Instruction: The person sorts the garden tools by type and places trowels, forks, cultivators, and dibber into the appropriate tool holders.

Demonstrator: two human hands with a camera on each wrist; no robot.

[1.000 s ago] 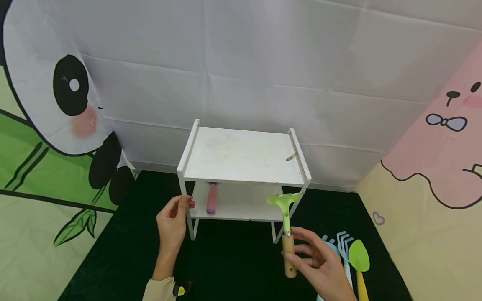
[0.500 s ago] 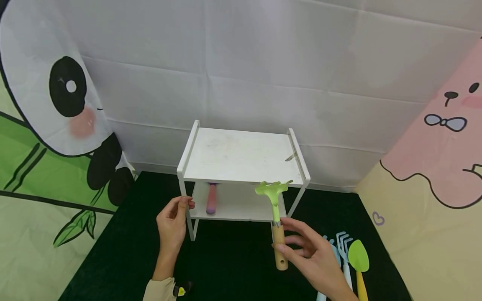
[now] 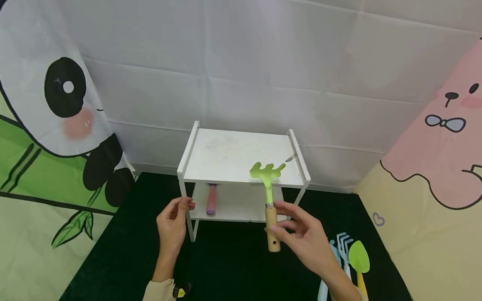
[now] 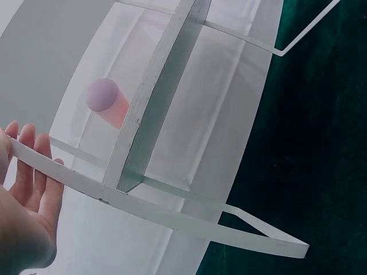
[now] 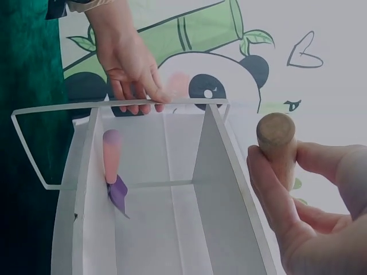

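My right hand (image 3: 306,240) pinches the wooden handle of a small green hand rake (image 3: 268,173), its tines upward before the front edge of a white two-tier shelf (image 3: 229,152). The right wrist view shows the butt of the handle (image 5: 276,130) between thumb and fingers, while the tines are mostly hidden. With my left hand (image 3: 171,228) I hold the shelf's left front leg (image 4: 63,172), thumb and fingers on either side. On the lower tier lies a hand trowel with a pink handle (image 3: 211,201) and a purple blade (image 5: 118,193).
On the dark green cloth (image 3: 229,267) at the right lie a light blue fork (image 3: 344,248), a green trowel (image 3: 359,257) with a yellow handle, and another blue tool (image 3: 323,290), partly covered by my right arm. A white fabric wall (image 3: 263,62) stands behind the shelf.
My right hand has moved the hand rake left and upward, so its head now overlaps the shelf's top front edge in the head view. The left hand stays on the leg.
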